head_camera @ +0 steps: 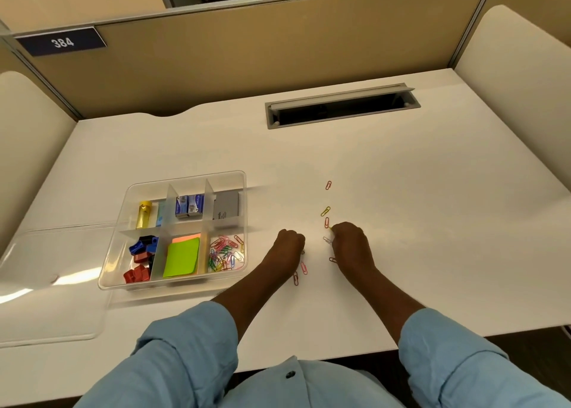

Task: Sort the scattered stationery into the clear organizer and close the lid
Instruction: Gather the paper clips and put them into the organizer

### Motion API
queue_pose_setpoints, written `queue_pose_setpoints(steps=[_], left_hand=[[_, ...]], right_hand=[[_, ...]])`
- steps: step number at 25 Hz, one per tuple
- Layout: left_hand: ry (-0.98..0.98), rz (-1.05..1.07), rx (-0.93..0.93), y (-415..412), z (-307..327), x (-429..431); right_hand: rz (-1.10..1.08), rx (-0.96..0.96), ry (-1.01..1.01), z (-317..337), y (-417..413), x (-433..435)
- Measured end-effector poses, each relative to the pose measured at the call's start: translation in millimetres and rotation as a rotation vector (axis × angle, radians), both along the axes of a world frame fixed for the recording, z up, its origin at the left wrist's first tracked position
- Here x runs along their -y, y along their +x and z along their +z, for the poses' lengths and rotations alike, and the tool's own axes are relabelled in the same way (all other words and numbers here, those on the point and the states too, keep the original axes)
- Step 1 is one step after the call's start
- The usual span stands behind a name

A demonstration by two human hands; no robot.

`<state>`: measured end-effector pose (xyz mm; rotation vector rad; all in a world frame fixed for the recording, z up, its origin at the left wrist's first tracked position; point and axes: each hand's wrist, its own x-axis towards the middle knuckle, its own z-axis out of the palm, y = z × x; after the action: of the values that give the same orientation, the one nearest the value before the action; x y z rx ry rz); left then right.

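The clear organizer (241,178) sits left of centre on the white desk, its lid (46,284) lying open to its left. Its compartments hold a yellow sharpener, staple boxes, a grey box, red and blue clips, sticky notes (182,257) and a pile of coloured paper clips (227,251). Loose paper clips lie scattered on the desk: a red one (328,185), a yellow one (325,211), another red one (327,222) and pink ones (304,268) near my wrists. My left hand (289,245) is curled knuckles-up over the desk. My right hand (349,240) pinches a white paper clip (327,239).
A grey cable slot (340,106) is open at the back of the desk. Tan partition panels (278,52) wall in the back and sides. The desk's front edge runs just above my blue sleeves.
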<state>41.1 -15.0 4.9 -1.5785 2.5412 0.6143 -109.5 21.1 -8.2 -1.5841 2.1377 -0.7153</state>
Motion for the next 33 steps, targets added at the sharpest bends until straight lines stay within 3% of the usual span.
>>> queue_pose_setpoints(steps=[4,7,12,15,17,20,23,30,33], left_hand=[[0.126,0.066,0.054,-5.9,10.9,7.6],[0.167,0.144,-0.011,-4.2,12.5,8.4],[0.14,0.48,-0.356,3.5,29.4,7.7],[0.126,0.688,-0.604,22.1,46.2,8.9],[0.122,0.765,-0.71,40.7,58.5,11.1],[0.046,0.864,-0.769,73.8,71.4,15.6],[-0.04,0.886,-0.701,103.2,73.7,13.1],[-0.125,0.836,-0.38,134.3,63.2,3.1],[-0.091,0.809,-0.295,140.5,59.8,3.8]], right_hand=[[-0.259,0.265,-0.019,6.4,-7.4,13.0],[-0.43,0.479,0.028,8.9,-7.2,16.4],[-0.54,0.861,0.074,29.8,10.3,24.3],[-0.46,1.111,0.079,45.6,38.1,30.9],[-0.376,1.179,0.098,55.4,61.5,34.2],[-0.251,1.169,0.133,64.7,97.1,36.0],[-0.131,1.077,0.152,65.4,130.3,34.0],[0.241,0.497,0.007,55.9,184.7,23.8],[0.336,0.422,0.079,52.7,194.1,19.2]])
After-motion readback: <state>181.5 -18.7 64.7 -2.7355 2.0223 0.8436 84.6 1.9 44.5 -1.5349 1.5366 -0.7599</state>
